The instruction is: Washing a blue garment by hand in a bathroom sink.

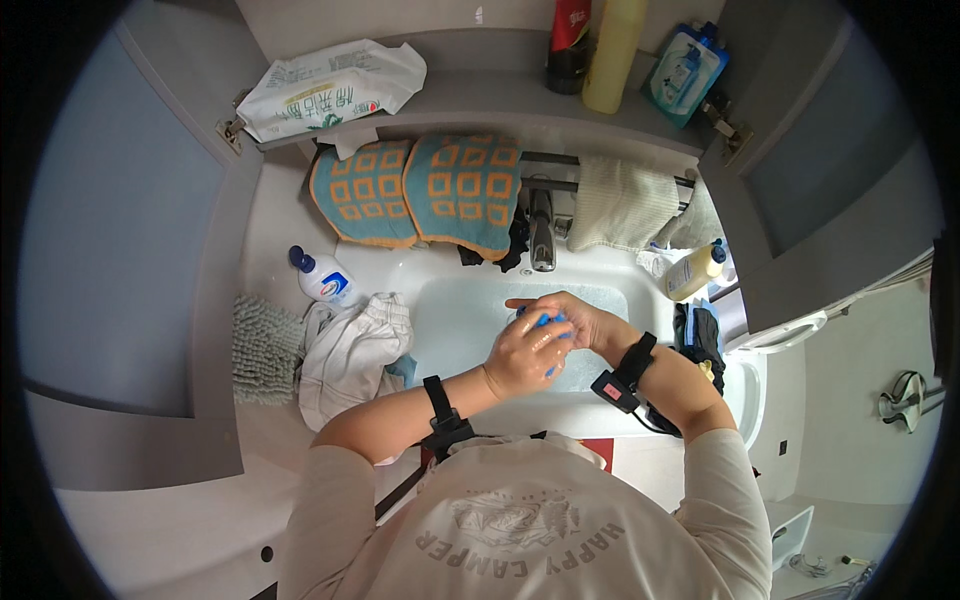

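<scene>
My left hand [526, 355] and my right hand [583, 318] are pressed together above the sink, both wet. Between them is a small blue item [553, 321], mostly hidden by the fingers; bits of bright blue show, and its kind cannot be told. The fingers of my left hand lie over it, while my right hand is behind, with one finger sticking out to the left. Below them the white washbasin [450, 330] holds cloudy, pale water with some suds. A chrome faucet [542, 232] stands just beyond the hands.
Left of the basin are a pump bottle [330, 281], pale clothes [356, 352] and a grey chenille mat [266, 349]. A yellowish bottle [694, 271] and dark clothes [701, 337] lie right. Towels [461, 191] hang behind, under a shelf [480, 97]. Open cabinet doors [127, 225] flank both sides.
</scene>
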Demonstrator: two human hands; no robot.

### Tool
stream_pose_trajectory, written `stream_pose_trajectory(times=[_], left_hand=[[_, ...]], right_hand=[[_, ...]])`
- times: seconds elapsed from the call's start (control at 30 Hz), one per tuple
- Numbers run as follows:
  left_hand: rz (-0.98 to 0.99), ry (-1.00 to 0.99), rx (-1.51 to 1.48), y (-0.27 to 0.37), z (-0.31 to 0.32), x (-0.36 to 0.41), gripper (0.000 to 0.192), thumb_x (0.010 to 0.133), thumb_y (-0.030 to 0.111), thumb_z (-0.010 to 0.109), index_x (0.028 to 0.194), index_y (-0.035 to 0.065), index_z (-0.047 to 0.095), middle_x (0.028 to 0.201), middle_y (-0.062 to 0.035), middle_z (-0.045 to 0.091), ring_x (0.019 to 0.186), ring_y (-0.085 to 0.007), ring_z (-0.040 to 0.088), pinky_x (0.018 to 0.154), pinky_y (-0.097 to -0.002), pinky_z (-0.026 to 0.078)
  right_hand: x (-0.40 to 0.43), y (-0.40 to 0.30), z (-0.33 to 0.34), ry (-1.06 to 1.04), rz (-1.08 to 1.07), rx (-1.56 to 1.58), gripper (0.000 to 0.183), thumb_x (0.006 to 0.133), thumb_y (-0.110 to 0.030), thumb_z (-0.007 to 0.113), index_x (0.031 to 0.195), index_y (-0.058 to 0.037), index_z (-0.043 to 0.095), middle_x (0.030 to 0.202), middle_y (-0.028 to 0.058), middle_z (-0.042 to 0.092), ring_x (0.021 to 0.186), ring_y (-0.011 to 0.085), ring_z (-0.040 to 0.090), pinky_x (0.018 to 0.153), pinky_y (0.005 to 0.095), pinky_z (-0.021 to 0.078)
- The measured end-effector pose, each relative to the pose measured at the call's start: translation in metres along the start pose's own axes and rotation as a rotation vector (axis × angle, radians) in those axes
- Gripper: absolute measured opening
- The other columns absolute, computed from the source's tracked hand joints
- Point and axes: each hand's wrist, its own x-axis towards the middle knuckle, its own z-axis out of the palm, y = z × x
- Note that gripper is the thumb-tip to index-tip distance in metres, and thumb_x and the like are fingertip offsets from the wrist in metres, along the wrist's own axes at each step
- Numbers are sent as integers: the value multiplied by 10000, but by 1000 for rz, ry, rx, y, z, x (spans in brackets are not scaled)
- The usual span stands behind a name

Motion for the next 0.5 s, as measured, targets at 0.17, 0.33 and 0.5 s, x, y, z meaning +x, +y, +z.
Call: stream_pose_trajectory(times=[0.17,0.33,0.5], left_hand=[[181,-3,-3,7,17,-18,120,600,67,655,715,78,626,922,-22,597,926,-261,561,733,-350,511],[327,-75,2,6,34,-34,45,635,117,616,671,93,604,846,-10,585,898,-236,560,687,-320,499],[373,-144,16,3,43,-38,25,657,140,583,655,116,578,786,0,553,825,-206,546,652,-299,460]], right_hand=[[3,-5,-4,16,115,-295,455,792,-222,614,1197,-41,516,1068,113,563,931,202,565,825,326,481],[1,-6,16,187,10,-772,265,648,-133,636,882,-15,678,965,89,634,822,167,555,698,264,469],[9,-6,18,322,-44,-1067,203,618,-143,642,773,-21,691,804,96,659,748,186,583,675,278,475]])
